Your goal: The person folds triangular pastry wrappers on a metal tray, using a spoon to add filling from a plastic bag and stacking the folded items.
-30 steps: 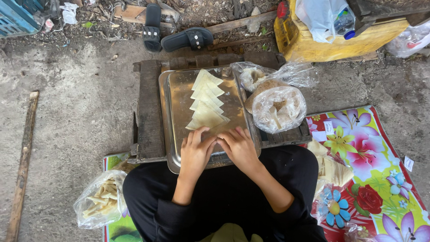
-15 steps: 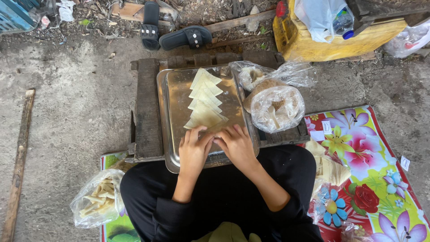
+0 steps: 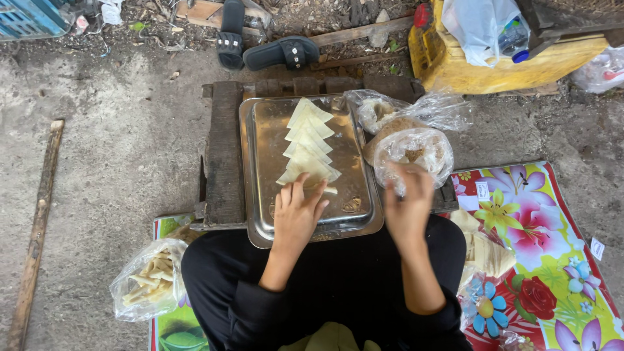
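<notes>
Six or so folded pastry triangles (image 3: 307, 148) lie overlapped in a row on the metal tray (image 3: 260, 162); left hand (image 3: 296, 214) flat, fingers spread on the nearest wrapper; right hand (image 3: 407, 201) reaches into the filling bag (image 3: 416, 148), grip unclear; a bag of finished rolls (image 3: 146, 283) lies beside the knee; folding appears part done

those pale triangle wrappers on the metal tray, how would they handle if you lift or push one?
The wrappers look thin and flat, so probably floppy and light. They overlap in a row on the smooth tray, so a push would likely slide several together. The left hand presses one flat; edges seem easy to tear.
</notes>
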